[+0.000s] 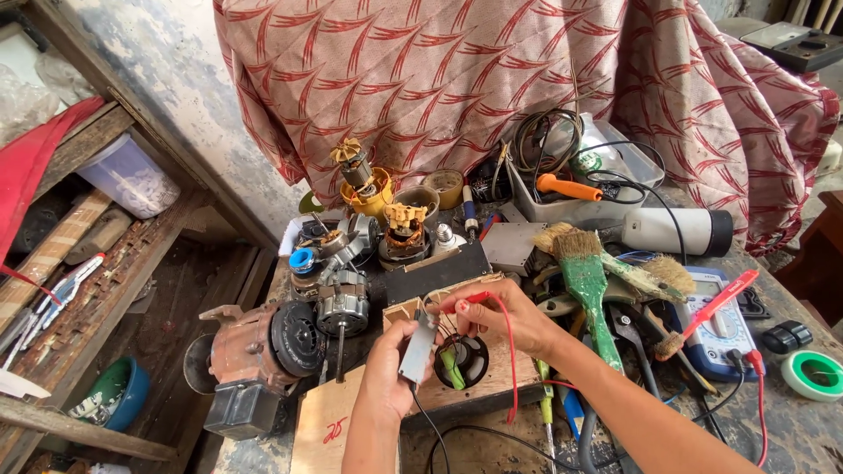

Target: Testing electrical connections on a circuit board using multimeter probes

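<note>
My left hand point(386, 373) holds a small grey metal component point(419, 349) upright, with a black wire trailing down from it. My right hand point(500, 318) pinches a red test probe point(464, 303) and presses its tip against the top of that component. A red lead point(511, 351) curves down from the probe. Both hands hover over a wooden block point(492, 373) with a round black hole holding a green part point(451, 367). A blue multimeter point(722, 329) lies to the right with a second red probe across it.
Several electric motors point(342, 303) and armatures point(358, 171) crowd the bench behind my hands, with a rusty motor point(255, 351) at the left. Green-handled brushes point(587, 281), a white torch point(676, 230), a wire-filled tray point(571, 202), tape point(812, 375) and patterned cloth point(492, 70) lie around. Shelves stand left.
</note>
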